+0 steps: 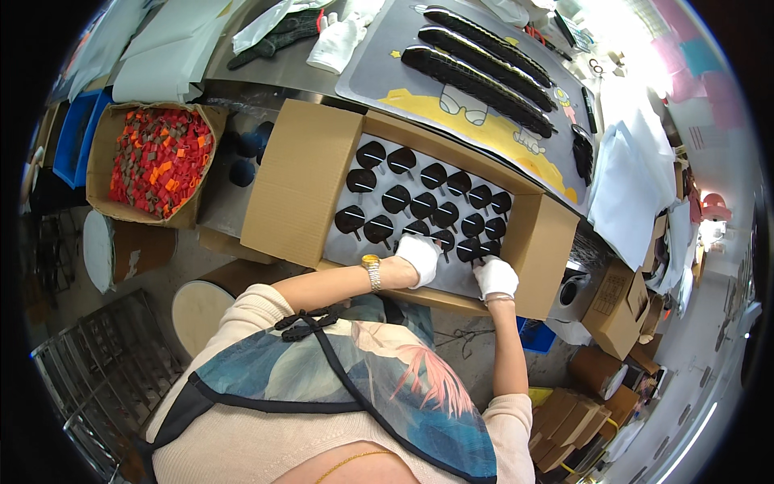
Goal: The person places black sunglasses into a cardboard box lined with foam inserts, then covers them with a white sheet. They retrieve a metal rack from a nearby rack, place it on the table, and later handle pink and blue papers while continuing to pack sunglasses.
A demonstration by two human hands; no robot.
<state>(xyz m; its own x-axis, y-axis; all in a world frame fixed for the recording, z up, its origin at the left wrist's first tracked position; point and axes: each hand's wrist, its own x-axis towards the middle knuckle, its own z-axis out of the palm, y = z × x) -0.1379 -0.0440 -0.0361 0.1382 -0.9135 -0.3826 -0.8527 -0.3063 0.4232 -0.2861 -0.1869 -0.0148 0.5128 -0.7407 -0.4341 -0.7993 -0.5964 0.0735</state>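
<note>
An open cardboard box (302, 181) holds several dark, rounded, glossy pieces with short stems (397, 198), set out in rows on a whitish sheet (387, 254). My left hand (418, 259), in a white glove, is at the near side of the box, its fingers at a dark piece in the lower row. My right hand (496, 278), also gloved in white, touches the dark pieces (488, 248) at the near right corner. The fingertips of both hands are partly hidden, so I cannot tell whether either grips a piece.
Behind the box, a grey patterned mat (387, 72) bears three long black stacks (478, 91). White gloves (338, 41) lie at its left. A carton (97, 157) of red, orange and brown plastic pieces (160, 163) stands left. White sheets (632, 187) and another carton (614, 308) are at the right.
</note>
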